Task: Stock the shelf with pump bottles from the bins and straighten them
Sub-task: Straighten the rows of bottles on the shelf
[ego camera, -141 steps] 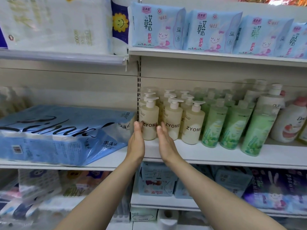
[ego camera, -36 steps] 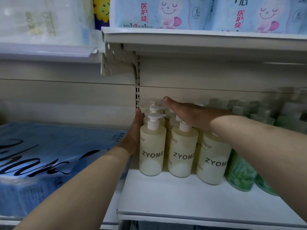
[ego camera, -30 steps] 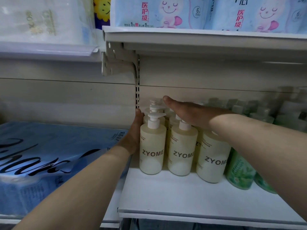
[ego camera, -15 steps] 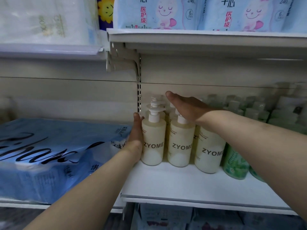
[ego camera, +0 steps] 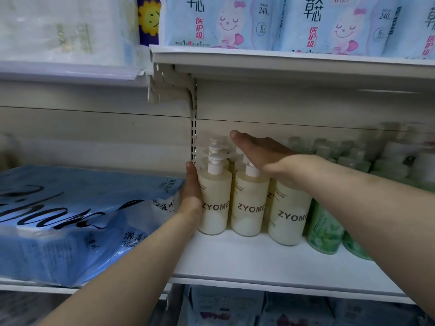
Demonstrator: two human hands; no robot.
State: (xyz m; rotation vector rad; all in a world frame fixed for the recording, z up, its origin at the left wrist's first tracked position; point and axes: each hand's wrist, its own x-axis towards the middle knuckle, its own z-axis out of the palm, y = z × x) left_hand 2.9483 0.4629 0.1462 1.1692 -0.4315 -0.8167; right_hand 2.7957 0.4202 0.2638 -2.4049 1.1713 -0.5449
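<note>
Left hand [ego camera: 191, 191] lower beside tissue pack [ego camera: 70, 217].

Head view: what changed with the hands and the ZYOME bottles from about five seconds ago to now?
The left hand moved from the front of the ZYOME bottles to press flat against the left side of that row. The right hand rose to lie flat over the pump heads. Nothing was gripped. The green bottles stayed put.

Cream metal store shelving [ego camera: 270, 262] runs across the view, with a slotted upright [ego camera: 193, 137] against a pale back panel [ego camera: 94, 137] and an upper shelf [ego camera: 282, 58].
</note>
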